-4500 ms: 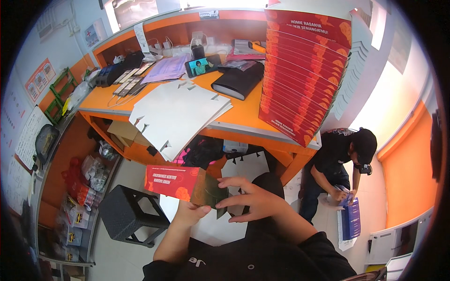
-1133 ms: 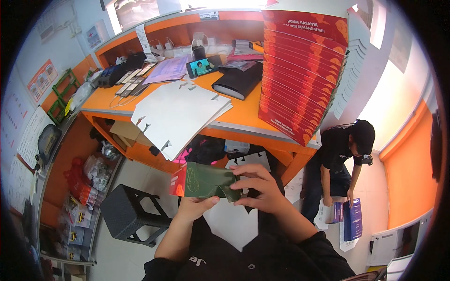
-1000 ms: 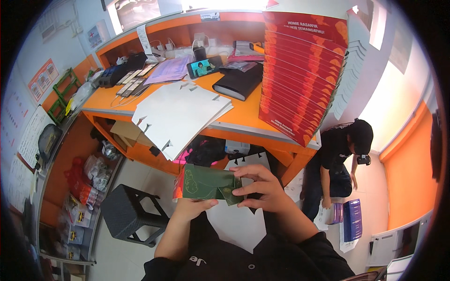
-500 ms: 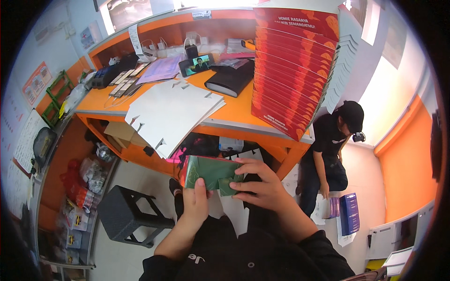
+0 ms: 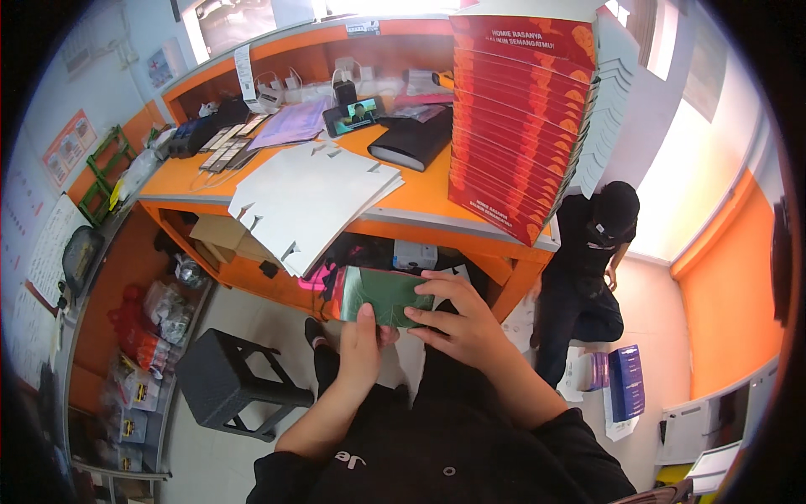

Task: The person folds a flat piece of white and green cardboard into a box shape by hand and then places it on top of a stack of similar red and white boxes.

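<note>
Green box (image 5: 384,296) lies between both hands (image 5: 359,353) (image 5: 466,326), left fingers (image 5: 388,335) apparently beneath it.

I see a person in front of the orange desk (image 5: 430,186), holding a small green and red cardboard box (image 5: 382,296). The left hand (image 5: 361,353) grips it, thumb on the green side, and the right hand (image 5: 466,329) holds the other end. A tall stack of red printed cardboard (image 5: 520,118) stands on the desk's right end. White cut cardboard sheets (image 5: 311,197) poke over the desk's front edge. Toward the desk's back, a smartphone (image 5: 353,116) shows a lit screen. A black stool (image 5: 222,370) stands before the desk's left part. Another person (image 5: 588,252) sits low, right of the desk.
</note>
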{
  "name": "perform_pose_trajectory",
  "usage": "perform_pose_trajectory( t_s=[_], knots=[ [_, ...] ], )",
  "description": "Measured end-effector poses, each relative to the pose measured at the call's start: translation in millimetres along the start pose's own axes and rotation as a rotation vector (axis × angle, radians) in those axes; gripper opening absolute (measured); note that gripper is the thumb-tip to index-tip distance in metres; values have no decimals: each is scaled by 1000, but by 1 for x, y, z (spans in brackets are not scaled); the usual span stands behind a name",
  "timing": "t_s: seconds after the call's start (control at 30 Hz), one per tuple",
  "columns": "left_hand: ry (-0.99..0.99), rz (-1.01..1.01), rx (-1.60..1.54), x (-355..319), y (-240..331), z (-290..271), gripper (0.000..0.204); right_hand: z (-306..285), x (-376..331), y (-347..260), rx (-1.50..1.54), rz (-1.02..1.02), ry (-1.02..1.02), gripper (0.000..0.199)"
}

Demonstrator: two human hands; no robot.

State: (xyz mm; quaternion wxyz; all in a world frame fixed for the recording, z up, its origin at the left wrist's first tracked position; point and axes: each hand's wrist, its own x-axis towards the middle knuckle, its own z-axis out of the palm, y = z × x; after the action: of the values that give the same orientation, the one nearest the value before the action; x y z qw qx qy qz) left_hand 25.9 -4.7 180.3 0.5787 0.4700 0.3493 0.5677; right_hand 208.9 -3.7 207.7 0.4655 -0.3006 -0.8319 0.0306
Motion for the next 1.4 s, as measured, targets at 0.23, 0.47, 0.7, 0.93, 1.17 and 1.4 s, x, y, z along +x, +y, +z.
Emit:
perform_pose_trajectory(
  t_s=[0.23, 0.47, 0.7, 0.93, 1.17, 1.4],
  knots=[
    [-430, 77, 306, -3, 28, -19, 37, -2, -18, 10, 179, 124, 42, 36],
    [-297, 665, 420, 2, 74, -59, 78, -22, -15, 26, 567, 128, -60, 36],
    [-505, 329, 11, -6, 32, -56, 124, 3, -5, 6, 707, 65, -213, 32],
    [-464, 693, 457, 1, 24, -99, 104, 9, -5, 6, 569, 69, -171, 34],
    [377, 814, -386, -3, 23, -143, 81, 11, -29, 39, 528, 402, -141, 28],
    [1079, 1391, 494, -26, 68, -206, 56, 52, -38, 53, 602, 407, -394, 26]
  ],
)
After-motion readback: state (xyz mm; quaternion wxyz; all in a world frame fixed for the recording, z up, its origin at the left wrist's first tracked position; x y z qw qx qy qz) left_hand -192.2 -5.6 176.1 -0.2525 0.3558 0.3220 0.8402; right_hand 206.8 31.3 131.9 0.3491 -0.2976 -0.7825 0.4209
